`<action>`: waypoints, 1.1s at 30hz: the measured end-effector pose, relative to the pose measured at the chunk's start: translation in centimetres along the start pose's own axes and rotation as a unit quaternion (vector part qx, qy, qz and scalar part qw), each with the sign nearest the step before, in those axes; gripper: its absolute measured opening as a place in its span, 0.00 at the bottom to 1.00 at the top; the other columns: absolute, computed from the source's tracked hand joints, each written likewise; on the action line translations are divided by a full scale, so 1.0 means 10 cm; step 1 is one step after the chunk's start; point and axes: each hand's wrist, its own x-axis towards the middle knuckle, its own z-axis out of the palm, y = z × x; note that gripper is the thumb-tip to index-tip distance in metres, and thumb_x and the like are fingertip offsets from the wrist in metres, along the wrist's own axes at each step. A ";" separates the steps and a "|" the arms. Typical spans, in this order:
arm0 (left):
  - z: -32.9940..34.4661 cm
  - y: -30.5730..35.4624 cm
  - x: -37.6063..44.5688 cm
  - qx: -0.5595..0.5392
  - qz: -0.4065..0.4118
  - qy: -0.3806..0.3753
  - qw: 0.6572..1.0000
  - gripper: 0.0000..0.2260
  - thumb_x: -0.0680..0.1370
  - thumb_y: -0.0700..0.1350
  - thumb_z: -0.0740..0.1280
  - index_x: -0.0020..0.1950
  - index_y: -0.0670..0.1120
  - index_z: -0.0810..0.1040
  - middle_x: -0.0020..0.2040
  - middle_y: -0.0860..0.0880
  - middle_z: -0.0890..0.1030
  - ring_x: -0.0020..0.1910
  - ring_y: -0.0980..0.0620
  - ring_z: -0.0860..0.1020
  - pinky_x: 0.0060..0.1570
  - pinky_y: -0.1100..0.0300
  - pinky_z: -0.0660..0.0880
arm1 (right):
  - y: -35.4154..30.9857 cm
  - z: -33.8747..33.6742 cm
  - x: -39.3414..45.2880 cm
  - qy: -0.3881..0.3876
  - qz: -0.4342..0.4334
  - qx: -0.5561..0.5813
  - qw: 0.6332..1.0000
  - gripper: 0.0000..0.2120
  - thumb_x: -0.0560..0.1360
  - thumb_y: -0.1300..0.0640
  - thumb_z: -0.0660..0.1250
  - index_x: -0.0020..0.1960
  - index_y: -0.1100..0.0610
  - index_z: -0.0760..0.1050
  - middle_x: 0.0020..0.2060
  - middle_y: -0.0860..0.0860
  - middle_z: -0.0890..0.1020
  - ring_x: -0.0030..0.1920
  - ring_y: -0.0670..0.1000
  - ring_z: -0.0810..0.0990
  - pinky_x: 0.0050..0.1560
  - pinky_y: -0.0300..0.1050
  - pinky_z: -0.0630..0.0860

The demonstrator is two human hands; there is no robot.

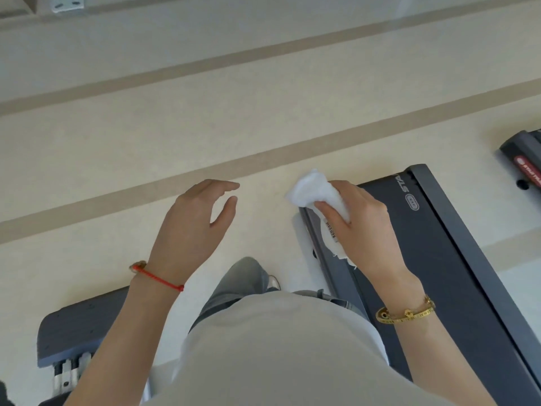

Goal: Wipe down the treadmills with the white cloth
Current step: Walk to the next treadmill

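Nearest to the camera, a pale shirt (278, 347) is filling the lower middle of the view. Above it the right hand (360, 224) is gripping the white cloth (314, 190), bunched, with fingers curled round it, over the end corner of the dark treadmill (433, 259); whether the cloth is touching the deck is hard to tell. The left hand (193, 224) is hovering over the beige floor (146, 148), fingers relaxed and holding nothing. Another treadmill (524, 159) is lying at the right edge.

left hand (191, 227) relaxed, right hand (361, 227) gripping
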 end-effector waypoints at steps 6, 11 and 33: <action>0.14 -0.26 1.15 -0.009 0.028 -0.024 0.999 0.10 0.81 0.42 0.67 0.61 0.46 0.81 0.55 0.52 0.82 0.55 0.52 0.81 0.55 0.60 0.74 | 0.26 0.18 0.94 0.010 0.039 -0.010 0.999 0.09 0.79 0.52 0.65 0.56 0.56 0.76 0.39 0.49 0.78 0.40 0.51 0.76 0.39 0.52 0.76; 0.25 -0.43 2.35 -0.016 0.048 -0.050 0.997 0.10 0.81 0.43 0.66 0.62 0.47 0.81 0.56 0.53 0.82 0.51 0.52 0.80 0.55 0.59 0.74 | 0.47 0.33 1.88 0.040 0.056 -0.026 0.997 0.09 0.79 0.53 0.66 0.55 0.57 0.76 0.38 0.49 0.78 0.39 0.51 0.76 0.37 0.52 0.75; 1.29 0.20 6.54 -0.034 0.265 -0.243 0.933 0.11 0.81 0.44 0.65 0.62 0.47 0.81 0.57 0.53 0.82 0.56 0.55 0.80 0.58 0.64 0.73 | 1.56 0.01 4.65 0.210 0.276 -0.062 0.936 0.12 0.78 0.50 0.66 0.56 0.57 0.77 0.39 0.49 0.79 0.40 0.50 0.77 0.37 0.51 0.76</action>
